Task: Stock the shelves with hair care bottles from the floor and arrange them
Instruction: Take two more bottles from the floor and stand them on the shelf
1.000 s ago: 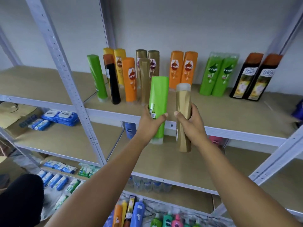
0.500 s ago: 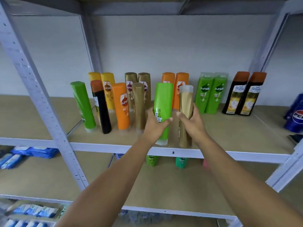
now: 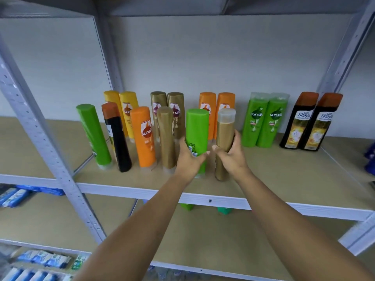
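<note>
Your left hand [image 3: 189,159] holds a bright green bottle [image 3: 197,136] with a white barcode patch; your right hand [image 3: 233,157] holds a gold bottle [image 3: 224,138] with a frosted clear cap. Along the tan shelf board [image 3: 284,175] you see 1 plain green bottle [image 3: 93,134], 1 black bottle with a rust-orange cap [image 3: 117,138], 2 yellow bottles [image 3: 123,110], 3 orange bottles, 3 more gold bottles, 2 green bottles with white lettering [image 3: 263,120] and 2 black bottles with yellow labels [image 3: 308,122]. The frame [image 3: 40,126] is pale grey.

Blue packets [image 3: 12,196] on lower left shelf [image 3: 50,220]
</note>
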